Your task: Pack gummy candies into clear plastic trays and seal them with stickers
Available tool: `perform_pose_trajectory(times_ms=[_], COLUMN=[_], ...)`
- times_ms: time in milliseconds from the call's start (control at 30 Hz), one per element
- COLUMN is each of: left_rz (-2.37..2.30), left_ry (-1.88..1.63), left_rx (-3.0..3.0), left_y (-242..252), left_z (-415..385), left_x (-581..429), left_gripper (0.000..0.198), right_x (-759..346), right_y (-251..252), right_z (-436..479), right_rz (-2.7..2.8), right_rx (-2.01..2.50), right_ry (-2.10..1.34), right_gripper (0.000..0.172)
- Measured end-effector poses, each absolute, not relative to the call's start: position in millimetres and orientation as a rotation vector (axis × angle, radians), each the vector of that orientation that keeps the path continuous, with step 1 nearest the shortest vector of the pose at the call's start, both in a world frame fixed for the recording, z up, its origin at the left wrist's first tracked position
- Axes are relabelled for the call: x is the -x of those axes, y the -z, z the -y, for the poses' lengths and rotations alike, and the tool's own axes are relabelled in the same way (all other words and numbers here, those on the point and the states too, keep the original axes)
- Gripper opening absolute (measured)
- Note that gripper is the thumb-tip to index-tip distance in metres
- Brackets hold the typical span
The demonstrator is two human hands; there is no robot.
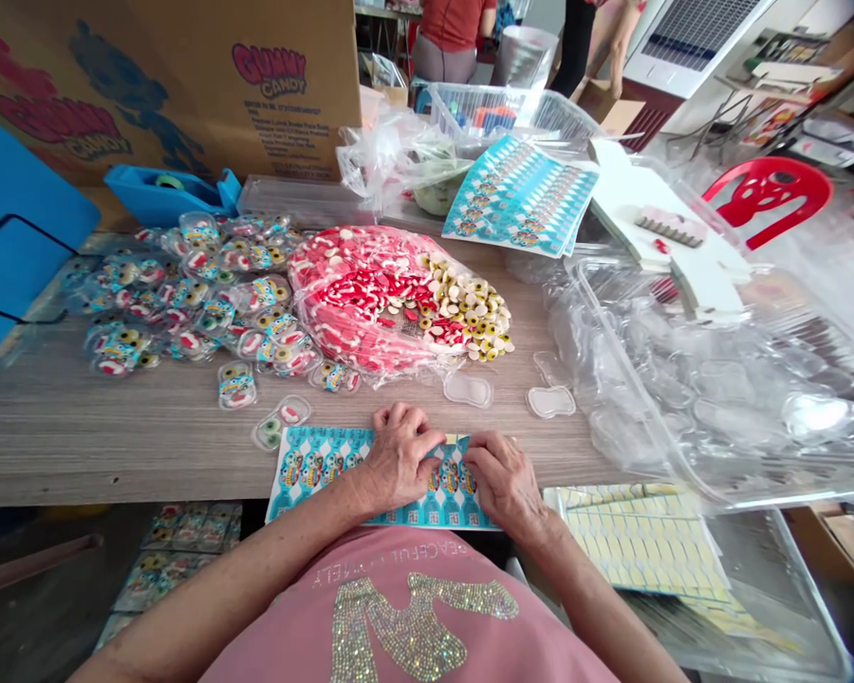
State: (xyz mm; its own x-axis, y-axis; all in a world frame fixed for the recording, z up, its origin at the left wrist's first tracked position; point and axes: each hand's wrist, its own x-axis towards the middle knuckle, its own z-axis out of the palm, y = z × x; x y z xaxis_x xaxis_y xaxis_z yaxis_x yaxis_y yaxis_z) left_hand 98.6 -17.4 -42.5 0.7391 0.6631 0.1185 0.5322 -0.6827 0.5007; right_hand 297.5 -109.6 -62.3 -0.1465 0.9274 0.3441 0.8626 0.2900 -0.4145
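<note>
A blue sheet of printed stickers (320, 465) lies at the table's front edge, against my body. My left hand (400, 457) rests on its middle, thumb and fingers pinched at the sheet. Just right of it, my right hand (504, 474) pinches the sheet with curled fingers; the fingertips are partly hidden. A strip of yellowish backing shows between the two hands. Beyond the sheet's left corner sits a clear pack (283, 421) with candies inside and no label visible. Two clear plastic shells, one (468, 389) nearer the middle and another (550, 401) farther right, lie past my hands.
Labelled candy packs (192, 285) are heaped at the left. A bag of red-and-white and eye-shaped candies (377, 304) lies open centrally. A clear bin (676, 446) of plastic shells stands right. More sticker sheets (519, 194), a blue tape dispenser (163, 193) and a carton (185, 85) are behind.
</note>
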Motion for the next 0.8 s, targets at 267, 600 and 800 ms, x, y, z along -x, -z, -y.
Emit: perform_pose_trajectory(times_ms=[267, 600, 800], left_rz=[-0.943, -0.954, -0.945], left_ry=[-0.419, -0.441, -0.487], left_rx=[-2.497, -2.511, -2.526], left_y=[46, 45, 48], left_z=[18, 19, 20], left_x=[-99, -99, -97], left_gripper=[0.021, 0.019, 0.019], right_x=[-303, -298, -327], right_y=[50, 46, 44], right_z=[102, 125, 104], right_rz=[2.098, 1.942, 1.934], right_rx=[1.834, 1.559, 1.921], right_ry=[-0.002, -0.277, -0.097], right_gripper=[0.021, 0.011, 0.027])
